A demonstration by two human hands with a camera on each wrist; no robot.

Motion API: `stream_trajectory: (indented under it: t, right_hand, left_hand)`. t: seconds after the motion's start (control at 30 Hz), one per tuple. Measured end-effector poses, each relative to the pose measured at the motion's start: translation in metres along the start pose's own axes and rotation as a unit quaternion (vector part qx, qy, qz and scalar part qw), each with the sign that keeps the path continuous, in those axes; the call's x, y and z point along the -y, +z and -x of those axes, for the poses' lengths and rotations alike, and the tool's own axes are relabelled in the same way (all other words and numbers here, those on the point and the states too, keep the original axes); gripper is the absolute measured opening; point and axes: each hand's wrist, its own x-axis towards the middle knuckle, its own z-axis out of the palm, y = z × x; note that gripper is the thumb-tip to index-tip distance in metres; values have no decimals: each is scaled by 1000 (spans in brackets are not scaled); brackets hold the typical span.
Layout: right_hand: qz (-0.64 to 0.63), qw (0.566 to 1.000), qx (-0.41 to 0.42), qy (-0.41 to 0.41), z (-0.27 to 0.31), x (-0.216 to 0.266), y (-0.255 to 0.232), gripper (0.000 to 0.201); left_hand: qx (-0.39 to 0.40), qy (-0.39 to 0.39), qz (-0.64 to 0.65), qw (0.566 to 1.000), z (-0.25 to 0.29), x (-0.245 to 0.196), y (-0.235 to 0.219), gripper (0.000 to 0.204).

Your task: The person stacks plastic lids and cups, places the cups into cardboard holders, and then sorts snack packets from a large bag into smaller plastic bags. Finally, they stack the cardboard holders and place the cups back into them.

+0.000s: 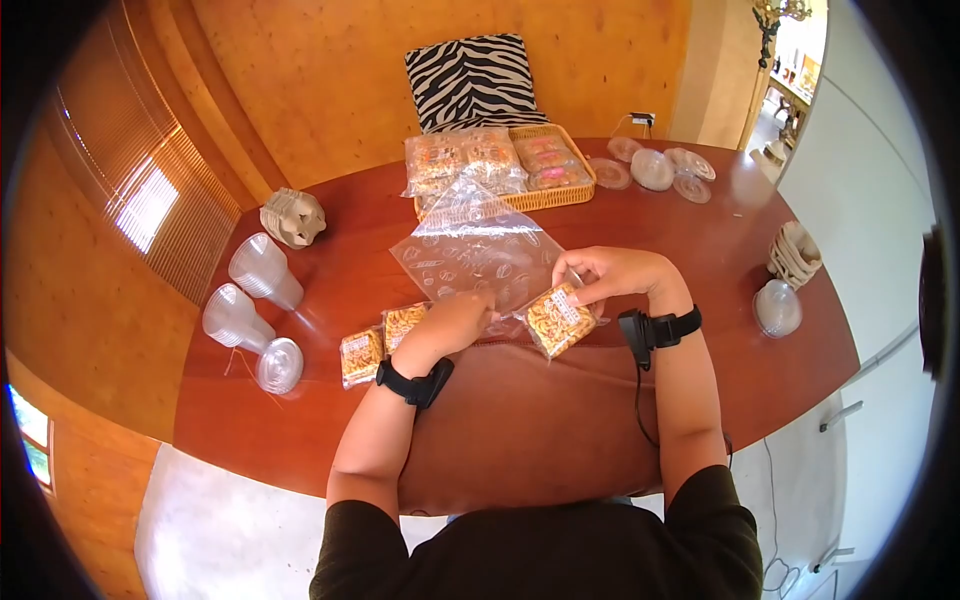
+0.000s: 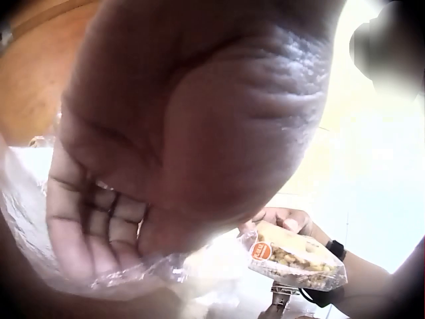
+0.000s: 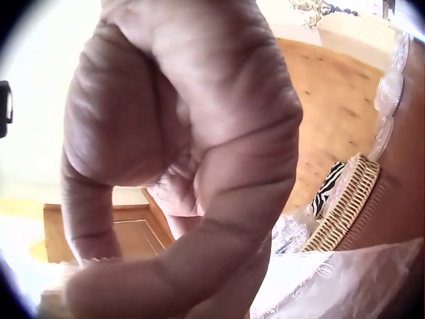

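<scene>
A large oval table (image 1: 790, 370) of dark red-brown wood filled most of the space in front of me, and a person (image 1: 560, 540) in a black short-sleeved shirt was at its near side. Beyond the far edge I saw a cushion (image 1: 470, 80) with zebra stripes. Near this edge was a wicker basket (image 1: 545, 197), filled with bigger transparent packages (image 1: 440, 165). From its front toward the person there was a clear printed bag (image 1: 450, 260), with its far corner reaching over the basket. The left hand (image 1: 455, 325) was at the near edge of this bag, and its bent fingers held the thin plastic. The right hand (image 1: 620, 275), a little apart from the left one, gripped a small snack packet (image 1: 558, 320) between thumb and fingers; this packet was tilted, just beside the near right edge of the bag. On the left of the table two stacks of clear cups (image 1: 265, 270) lay on their sides, with a grey moulded holder (image 1: 293, 217) behind them. A beige moulded holder (image 1: 795, 252) stood on the right side. Several clear lids (image 1: 652, 170) were spread to the right of the basket. Two more snack packets (image 1: 362, 357) lay next to each other on the table, near the left forearm, the farther one partly covered by it. The smallest detail which I noticed was a round orange sticker (image 2: 261, 251) on the gripped packet.
</scene>
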Motion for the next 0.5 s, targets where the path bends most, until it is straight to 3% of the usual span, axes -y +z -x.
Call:
stream_trajectory:
  t: [0.17,0.27,0.37,0.5]
  right_hand:
    - [-28,999,-43,-13,-1,-5,-4,34]
    - [-87,980,-179,12,-10,-13,-10,34]
    - [-102,961,-255,-5,-17,-13,-1,34]
    - [-119,984,-131,-16,-35,-15,18,36]
  left_hand:
    - [-101,0,-18,995,4,-23,-12,15]
    - [-175,25,-42,983,6,-42,-16,15]
    - [-206,56,-44,976,7,-57,-15,13]
    - [-208,90,-26,974,13,-76,-11,11]
